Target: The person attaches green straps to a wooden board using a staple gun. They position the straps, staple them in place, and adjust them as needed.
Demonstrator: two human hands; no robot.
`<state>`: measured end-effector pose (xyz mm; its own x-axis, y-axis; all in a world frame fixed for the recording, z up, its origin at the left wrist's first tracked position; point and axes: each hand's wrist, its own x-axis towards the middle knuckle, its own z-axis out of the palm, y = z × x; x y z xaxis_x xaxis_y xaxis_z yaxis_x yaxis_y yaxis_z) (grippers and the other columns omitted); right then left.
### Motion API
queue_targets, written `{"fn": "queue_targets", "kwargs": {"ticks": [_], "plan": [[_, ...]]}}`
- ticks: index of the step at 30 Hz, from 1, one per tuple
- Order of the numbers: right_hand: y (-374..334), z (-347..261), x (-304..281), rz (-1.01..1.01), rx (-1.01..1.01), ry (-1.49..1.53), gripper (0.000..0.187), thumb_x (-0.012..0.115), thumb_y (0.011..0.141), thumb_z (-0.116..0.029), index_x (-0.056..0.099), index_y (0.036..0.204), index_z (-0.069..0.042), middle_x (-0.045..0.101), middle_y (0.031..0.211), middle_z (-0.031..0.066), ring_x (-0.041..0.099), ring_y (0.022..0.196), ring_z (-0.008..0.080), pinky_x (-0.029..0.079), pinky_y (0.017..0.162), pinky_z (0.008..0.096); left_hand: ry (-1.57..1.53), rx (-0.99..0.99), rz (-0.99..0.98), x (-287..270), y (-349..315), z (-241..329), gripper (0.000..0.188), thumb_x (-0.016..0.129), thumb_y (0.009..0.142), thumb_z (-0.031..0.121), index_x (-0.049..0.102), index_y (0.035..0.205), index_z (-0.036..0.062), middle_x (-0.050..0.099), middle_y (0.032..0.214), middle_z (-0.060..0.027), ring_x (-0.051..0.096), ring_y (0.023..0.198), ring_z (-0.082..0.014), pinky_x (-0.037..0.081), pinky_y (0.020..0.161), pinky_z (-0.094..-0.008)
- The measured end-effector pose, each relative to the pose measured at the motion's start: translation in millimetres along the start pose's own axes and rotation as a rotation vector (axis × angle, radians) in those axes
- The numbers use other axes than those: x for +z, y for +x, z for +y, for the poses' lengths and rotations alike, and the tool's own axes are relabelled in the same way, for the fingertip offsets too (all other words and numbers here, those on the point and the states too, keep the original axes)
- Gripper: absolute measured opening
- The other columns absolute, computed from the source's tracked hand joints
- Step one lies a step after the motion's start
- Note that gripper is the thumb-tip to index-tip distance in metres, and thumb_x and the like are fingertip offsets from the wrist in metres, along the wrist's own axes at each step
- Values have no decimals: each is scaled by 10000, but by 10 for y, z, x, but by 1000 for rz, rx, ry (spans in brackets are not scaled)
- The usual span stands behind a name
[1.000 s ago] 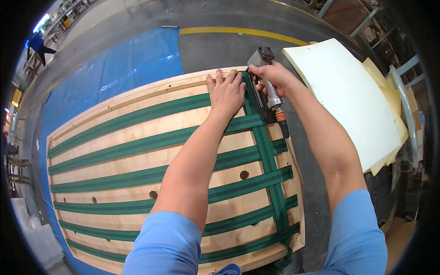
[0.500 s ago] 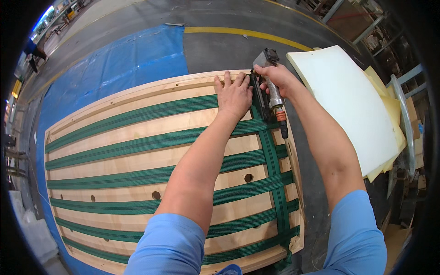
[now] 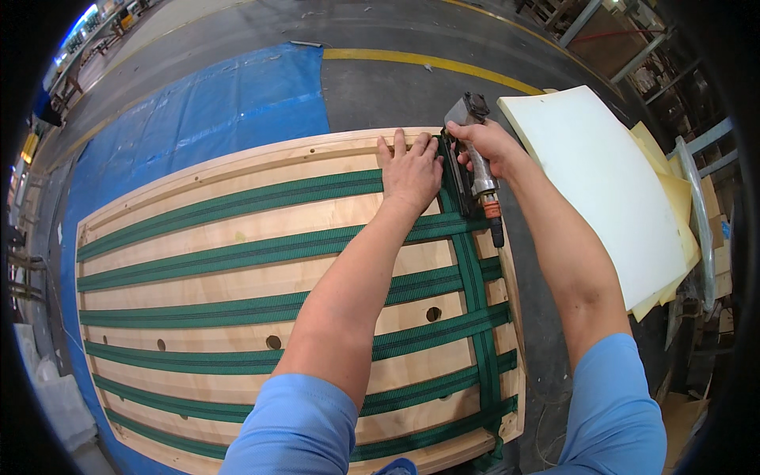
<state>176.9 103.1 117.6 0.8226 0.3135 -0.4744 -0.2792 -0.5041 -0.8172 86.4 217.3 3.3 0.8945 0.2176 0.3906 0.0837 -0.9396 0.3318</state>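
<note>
My right hand (image 3: 488, 149) is wrapped round the handle of a pneumatic staple gun (image 3: 480, 170), whose black nose end stands at the far right corner of a wooden frame (image 3: 293, 152). My left hand (image 3: 412, 172) lies flat with fingers spread, its fingertips over the frame's far rail, just left of the gun. Beside those fingers a green webbing strap (image 3: 473, 277) runs from the far rail down to the near edge. It crosses several long green straps (image 3: 237, 249) stretched from left to right. My left hand partly hides its far end.
Blue sheeting (image 3: 237, 99) covers the floor beyond and left of the frame. White foam sheets (image 3: 594, 190), with yellowish ones underneath, are stacked at the right. Metal racking (image 3: 704, 150) stands behind them. A yellow line (image 3: 427, 62) marks the grey floor.
The gun and both hands sit slightly lower and to the right in the picture, along with the frame's right side. Both hands keep their poses.
</note>
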Motion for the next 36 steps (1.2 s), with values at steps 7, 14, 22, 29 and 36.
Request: {"fn": "queue_targets", "kwargs": {"ticks": [7, 14, 22, 29, 36], "plan": [[1, 1, 61, 28, -15, 4, 254, 732, 983, -317, 656, 1026, -78, 638, 845, 16, 613, 659, 128, 488, 570, 307, -6, -11, 15, 6, 0, -33, 473, 485, 1047, 390, 595, 1463, 193, 521, 1541, 8, 354, 1505, -375, 147, 1236, -661], [43, 24, 52, 21, -9, -21, 254, 738, 978, -301, 653, 1049, -73, 637, 847, 27, 601, 640, 128, 490, 561, 319, -15, -18, 50, 39, -2, -15, 462, 505, 1040, 396, 621, 1443, 203, 543, 1530, 17, 366, 1506, -366, 151, 1239, -644], [-18, -44, 158, -12, -26, -14, 279, 737, 973, -308, 646, 1094, -73, 629, 839, 30, 587, 629, 132, 491, 558, 314, -50, -42, 76, 37, -10, -64, 461, 564, 999, 387, 662, 1399, 180, 576, 1507, -32, 365, 1507, -376, 130, 1251, -632], [11, -25, 173, 40, 13, -25, 260, 734, 978, -305, 660, 1057, -68, 627, 815, 24, 590, 632, 133, 489, 562, 314, -99, -47, 111, 52, -17, -50, 431, 599, 939, 321, 720, 1318, 154, 596, 1478, -77, 381, 1494, -389, 149, 1256, -618], [-48, -29, 198, -30, -35, 6, 255, 735, 978, -300, 662, 1028, -61, 633, 815, 24, 593, 629, 136, 477, 559, 309, -140, -43, 120, 62, -17, -78, 385, 649, 891, 269, 768, 1232, 135, 628, 1414, -90, 412, 1462, -401, 169, 1252, -618]]}}
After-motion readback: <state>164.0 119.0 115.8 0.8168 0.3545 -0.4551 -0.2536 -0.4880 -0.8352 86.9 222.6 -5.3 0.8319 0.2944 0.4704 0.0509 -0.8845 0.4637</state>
